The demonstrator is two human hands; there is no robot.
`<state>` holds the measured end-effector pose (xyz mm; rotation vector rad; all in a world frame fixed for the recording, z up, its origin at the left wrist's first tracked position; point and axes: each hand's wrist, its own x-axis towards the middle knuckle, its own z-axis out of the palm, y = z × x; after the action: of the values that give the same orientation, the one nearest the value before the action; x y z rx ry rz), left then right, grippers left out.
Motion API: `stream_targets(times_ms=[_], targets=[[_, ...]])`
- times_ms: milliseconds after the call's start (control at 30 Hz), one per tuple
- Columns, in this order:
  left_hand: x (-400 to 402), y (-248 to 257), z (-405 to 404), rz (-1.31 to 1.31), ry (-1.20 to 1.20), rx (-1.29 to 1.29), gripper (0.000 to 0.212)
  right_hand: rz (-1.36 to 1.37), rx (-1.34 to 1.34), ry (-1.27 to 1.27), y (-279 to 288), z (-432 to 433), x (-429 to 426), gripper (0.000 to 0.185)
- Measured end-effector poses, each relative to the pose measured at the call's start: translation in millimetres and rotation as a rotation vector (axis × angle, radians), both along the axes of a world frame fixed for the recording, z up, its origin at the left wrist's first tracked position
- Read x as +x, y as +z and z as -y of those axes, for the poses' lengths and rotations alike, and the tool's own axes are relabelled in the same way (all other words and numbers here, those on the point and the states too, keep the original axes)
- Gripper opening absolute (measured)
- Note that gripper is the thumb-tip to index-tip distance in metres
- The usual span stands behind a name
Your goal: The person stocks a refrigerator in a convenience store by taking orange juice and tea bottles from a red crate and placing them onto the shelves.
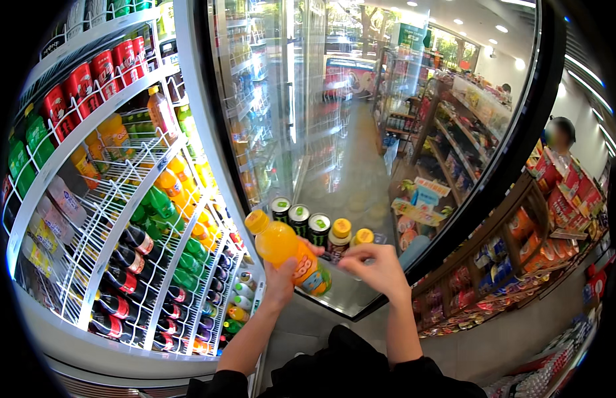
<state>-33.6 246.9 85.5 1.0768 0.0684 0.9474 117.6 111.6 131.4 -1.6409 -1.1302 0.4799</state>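
Note:
My left hand (279,282) is wrapped around a plastic bottle of orange drink (277,242) with an orange cap and a cartoon label, Qoo brand. The bottle leans, its cap up and to the left. To its right, my right hand (380,266) hovers with fingers loosely curled, apart from the bottle and seemingly holding nothing. Just beyond both hands is a row of three black Monster cans (298,215) and two yellow-capped bottles (341,230); what they stand on is hard to make out. An open glass cooler door (333,149) spans the view ahead.
On my left, a lit drinks cooler has white wire shelves (134,181) holding red cans (80,92), cola bottles (121,278) and green bottles (161,201). Snack shelves (487,263) run along the right, with a person (561,137) behind them. Packed bottles (541,370) lie low at the right.

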Motion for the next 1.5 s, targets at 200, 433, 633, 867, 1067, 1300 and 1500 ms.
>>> stream_targets(times_ms=[200, 433, 633, 867, 1067, 1300, 1500], targets=[[-13, -26, 32, -0.052, -0.052, -0.098, 0.056, -0.082, 0.043, -0.39, -35, 27, 44, 0.029], [-5, -42, 89, -0.124, 0.049, -0.121, 0.054, -0.174, 0.156, -0.298, -44, 37, 20, 0.023], [-5, -55, 147, -0.197, 0.213, -0.091, 0.057, 0.24, 0.506, 0.383, -26, 136, 11, 0.012], [-9, -66, 199, -0.172, 0.243, -0.072, 0.051, -0.243, 0.569, -0.158, -52, 152, 69, 0.019], [-21, -75, 229, -0.228, 0.35, 0.021, 0.061, -0.346, 0.306, 0.328, -76, 129, 50, 0.021], [-61, -75, 257, -0.213, 0.648, -0.036, 0.054, -0.484, 0.187, 0.629, -88, 122, 2, 0.026], [-115, -85, 267, -0.189, 0.801, -0.073, 0.052, -0.519, 0.105, 0.901, -90, 103, -46, 0.029]])
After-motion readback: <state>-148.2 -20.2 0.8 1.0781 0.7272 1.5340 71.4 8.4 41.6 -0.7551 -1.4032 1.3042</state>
